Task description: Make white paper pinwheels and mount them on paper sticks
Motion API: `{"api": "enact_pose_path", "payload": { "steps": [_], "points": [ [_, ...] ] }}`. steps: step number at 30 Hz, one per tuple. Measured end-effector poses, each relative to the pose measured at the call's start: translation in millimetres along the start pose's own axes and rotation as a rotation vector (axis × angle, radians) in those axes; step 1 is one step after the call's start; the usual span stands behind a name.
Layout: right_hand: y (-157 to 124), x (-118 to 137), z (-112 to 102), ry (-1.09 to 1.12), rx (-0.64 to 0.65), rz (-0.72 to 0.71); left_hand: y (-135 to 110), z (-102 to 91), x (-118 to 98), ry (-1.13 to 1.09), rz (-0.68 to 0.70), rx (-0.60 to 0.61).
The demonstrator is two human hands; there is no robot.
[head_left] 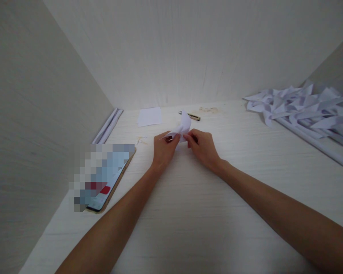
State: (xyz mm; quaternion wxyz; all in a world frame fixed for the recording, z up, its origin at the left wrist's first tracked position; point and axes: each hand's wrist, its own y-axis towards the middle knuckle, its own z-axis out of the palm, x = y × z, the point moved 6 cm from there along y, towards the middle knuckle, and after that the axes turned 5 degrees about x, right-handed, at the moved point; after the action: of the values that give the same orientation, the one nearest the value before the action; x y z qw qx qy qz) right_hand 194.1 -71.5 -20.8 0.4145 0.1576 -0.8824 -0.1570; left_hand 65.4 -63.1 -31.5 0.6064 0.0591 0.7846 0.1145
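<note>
A small folded piece of white paper (183, 126) stands between my two hands near the middle of a pale wooden table (188, 213). My left hand (163, 149) pinches its left side with thumb and fingers closed. My right hand (203, 147) pinches its right side the same way. One pointed flap of the paper sticks up above my fingers.
A phone (108, 179) lies at the left. A flat white sheet (149, 116) and a utility knife (192, 115) lie behind my hands. Rolled paper (108, 125) rests along the left wall. Several folded paper shapes (303, 106) are heaped at the right.
</note>
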Motion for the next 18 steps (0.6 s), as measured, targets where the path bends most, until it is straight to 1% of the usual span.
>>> {"api": "enact_pose_path", "payload": {
  "steps": [2, 7, 9, 13, 18],
  "points": [
    [0, 1, 0, 0.009, 0.002, -0.010, 0, 0.5, 0, -0.001, -0.007, 0.007],
    [-1, 1, -4, 0.085, -0.059, -0.022, 0, 1.7, 0, -0.008, -0.008, 0.026],
    [0, 0, -4, 0.122, -0.049, -0.011, 0, 1.1, -1, 0.003, -0.005, 0.017],
    [2, -5, 0, 0.199, 0.012, 0.057, 0, 0.8, 0, -0.025, -0.020, 0.006],
    [4, -11, 2, 0.261, 0.010, 0.090, 1, 0.5, 3, -0.052, -0.045, -0.011]
  ]
}}
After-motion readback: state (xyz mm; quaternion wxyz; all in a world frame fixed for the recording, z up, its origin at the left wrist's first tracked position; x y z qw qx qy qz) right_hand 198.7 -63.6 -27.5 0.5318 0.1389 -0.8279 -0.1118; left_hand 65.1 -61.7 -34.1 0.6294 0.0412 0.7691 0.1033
